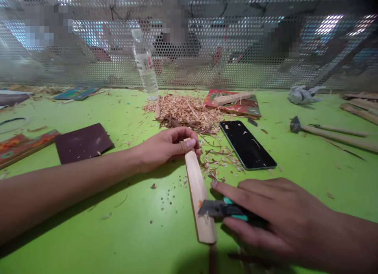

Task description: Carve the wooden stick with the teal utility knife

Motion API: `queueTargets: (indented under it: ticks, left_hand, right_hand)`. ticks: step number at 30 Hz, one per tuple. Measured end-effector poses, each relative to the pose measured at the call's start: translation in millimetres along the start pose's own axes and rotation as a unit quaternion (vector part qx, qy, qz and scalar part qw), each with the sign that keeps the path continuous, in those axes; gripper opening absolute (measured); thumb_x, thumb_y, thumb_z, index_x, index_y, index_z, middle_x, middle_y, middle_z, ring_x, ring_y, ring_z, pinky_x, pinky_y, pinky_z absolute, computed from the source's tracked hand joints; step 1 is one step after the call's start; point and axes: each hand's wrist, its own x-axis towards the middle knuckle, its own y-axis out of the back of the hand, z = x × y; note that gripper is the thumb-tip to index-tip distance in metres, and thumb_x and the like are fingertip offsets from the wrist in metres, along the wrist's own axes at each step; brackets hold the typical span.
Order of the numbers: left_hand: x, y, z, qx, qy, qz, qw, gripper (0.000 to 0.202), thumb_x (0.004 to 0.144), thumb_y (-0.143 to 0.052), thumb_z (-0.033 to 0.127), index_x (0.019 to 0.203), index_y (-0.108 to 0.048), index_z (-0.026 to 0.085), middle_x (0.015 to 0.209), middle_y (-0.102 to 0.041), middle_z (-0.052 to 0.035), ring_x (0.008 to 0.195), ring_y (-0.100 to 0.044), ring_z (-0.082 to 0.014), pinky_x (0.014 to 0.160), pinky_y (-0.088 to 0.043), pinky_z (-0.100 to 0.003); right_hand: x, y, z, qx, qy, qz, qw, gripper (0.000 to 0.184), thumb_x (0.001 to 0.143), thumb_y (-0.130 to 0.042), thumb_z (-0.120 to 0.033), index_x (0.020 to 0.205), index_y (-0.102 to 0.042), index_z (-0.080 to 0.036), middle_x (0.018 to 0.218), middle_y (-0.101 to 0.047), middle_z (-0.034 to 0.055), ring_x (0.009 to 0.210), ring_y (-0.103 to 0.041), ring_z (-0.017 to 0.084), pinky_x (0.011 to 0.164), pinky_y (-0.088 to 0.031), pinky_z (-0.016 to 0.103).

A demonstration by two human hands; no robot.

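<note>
My left hand [171,144] pinches the far end of a pale strip of wood [196,183], thumb on top and fingers curled around it. The strip slants toward me above the green table [132,230]. In my right hand [283,215] is a black and teal utility knife [236,211], fingers wrapped round its handle. Its blade lies across the near part of the strip, with a small shaving beside the edge. Wood chips [218,157] are scattered just beyond the strip.
A heap of shavings [189,110] lies ahead, near a water bottle [144,67]. A phone [247,144] rests at right, a hammer [298,125] farther right. Dark sandpaper [84,143] is at left. A red painted board [212,100] lies behind. A perforated metal screen [242,65] bounds the table.
</note>
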Motion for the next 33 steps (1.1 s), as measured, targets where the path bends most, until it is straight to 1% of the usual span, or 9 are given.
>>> queueTargets:
  ticks: [3,8,12,18,23,25,29,31,33]
  left_hand:
    - [1,0.9,2,-0.023,-0.028,0.004,0.999,0.031,0.083,-0.09,0.039,0.094,-0.069,0.018,0.093,-0.069,-0.0003,0.092,-0.068,-0.0136,0.088,-0.052,-0.029]
    - [2,5.1,9,0.062,-0.065,0.033,0.995,0.029,0.086,-0.086,0.043,0.096,-0.07,0.02,0.09,-0.066,-0.0006,0.079,-0.063,-0.0135,0.073,-0.052,-0.028]
    - [4,9.8,11,0.127,-0.077,0.036,0.988,0.026,0.092,-0.079,0.042,0.098,-0.069,0.019,0.088,-0.064,-0.0004,0.073,-0.057,-0.0122,0.066,-0.045,-0.026]
    - [5,11.3,6,0.168,-0.066,0.028,0.983,0.021,0.097,-0.071,0.037,0.099,-0.066,0.017,0.09,-0.064,-0.0008,0.078,-0.055,-0.0129,0.071,-0.042,-0.027]
    - [5,13.2,8,0.2,-0.062,0.023,0.978,0.019,0.096,-0.07,0.035,0.095,-0.065,0.016,0.09,-0.064,-0.0013,0.08,-0.054,-0.0142,0.074,-0.041,-0.029]
    - [6,14.0,9,0.209,-0.059,0.025,0.976,0.02,0.095,-0.071,0.036,0.094,-0.065,0.017,0.09,-0.064,-0.0015,0.081,-0.054,-0.0149,0.076,-0.041,-0.03]
    - [7,14.0,10,0.213,-0.044,0.037,0.975,0.022,0.094,-0.072,0.038,0.093,-0.065,0.017,0.091,-0.065,-0.0021,0.081,-0.055,-0.0153,0.076,-0.042,-0.03]
    - [7,13.4,9,0.222,-0.039,0.044,0.973,0.023,0.095,-0.071,0.039,0.094,-0.066,0.017,0.092,-0.066,-0.0031,0.082,-0.056,-0.0159,0.076,-0.042,-0.031]
    - [7,12.8,8,0.237,-0.04,0.044,0.97,0.024,0.095,-0.07,0.041,0.096,-0.067,0.017,0.093,-0.068,-0.0042,0.084,-0.058,-0.017,0.078,-0.043,-0.032]
  right_hand:
    - [2,3,4,0.013,-0.02,0.009,1.0,0.037,0.115,-0.036,-0.039,0.12,-0.063,-0.014,0.087,-0.075,0.0037,0.072,-0.07,0.017,0.067,-0.048,0.03]
    - [4,6,5,0.036,-0.034,-0.046,0.998,0.035,0.111,-0.039,-0.037,0.096,-0.065,-0.019,0.07,-0.063,-0.0018,0.057,-0.056,0.015,0.057,-0.039,0.031]
    - [3,5,3,0.036,-0.049,-0.085,0.995,0.03,0.109,-0.042,-0.034,0.095,-0.065,-0.02,0.071,-0.062,-0.0018,0.058,-0.053,0.016,0.057,-0.036,0.032]
    - [0,3,3,0.048,-0.055,-0.1,0.992,0.023,0.107,-0.045,-0.032,0.101,-0.065,-0.022,0.074,-0.064,-0.0022,0.059,-0.054,0.017,0.058,-0.033,0.033]
    - [1,2,4,0.05,-0.044,-0.12,0.99,0.025,0.106,-0.046,-0.033,0.094,-0.065,-0.022,0.07,-0.063,-0.0019,0.057,-0.053,0.017,0.056,-0.031,0.035]
    - [-1,2,3,0.05,-0.023,-0.124,0.991,0.026,0.106,-0.046,-0.033,0.09,-0.064,-0.023,0.069,-0.062,-0.0022,0.057,-0.053,0.017,0.056,-0.03,0.035]
    - [-3,3,1,0.049,0.02,-0.115,0.992,0.033,0.109,-0.042,-0.035,0.087,-0.064,-0.024,0.067,-0.061,-0.0029,0.057,-0.053,0.016,0.056,-0.03,0.035]
    - [-2,4,3,0.062,0.012,-0.105,0.992,0.035,0.109,-0.04,-0.036,0.086,-0.064,-0.024,0.067,-0.06,-0.0032,0.057,-0.052,0.016,0.056,-0.031,0.033]
    - [1,5,5,0.064,-0.012,-0.086,0.994,0.032,0.108,-0.043,-0.034,0.086,-0.063,-0.023,0.067,-0.059,-0.0036,0.056,-0.05,0.015,0.056,-0.031,0.032]
